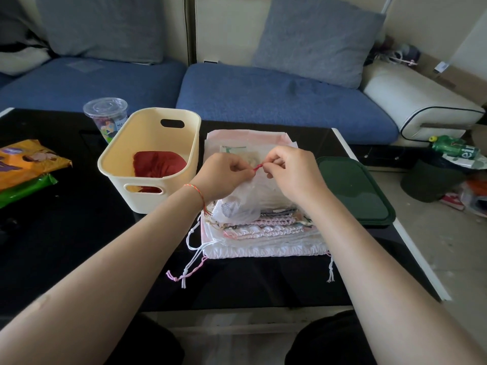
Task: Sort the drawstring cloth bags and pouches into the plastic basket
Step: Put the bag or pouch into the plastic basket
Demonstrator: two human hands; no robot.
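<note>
1. Mesh pouch [238, 204]: atop the bag stack [263, 233] on the table [79, 246], beside the basket [116, 164].
2. Left hand [224, 172] and right hand [290, 169] each pinch the red drawstring [257, 167].
3. Likely light, limp, snag-prone; grip the gathered neck.

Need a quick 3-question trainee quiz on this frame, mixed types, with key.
1. True or false: the cream basket already holds a red cloth bag.
2. What do the left hand and right hand pinch between them?
A. a red drawstring
B. the cup lid
C. the basket handle
3. Fill in: the dark green lid lies on the table to the ____ of the pile of bags, by the person's own sides.

Key:
1. True.
2. A: both hands pinch the red drawstring of the white mesh pouch on top of the pile.
3. Right.
</note>
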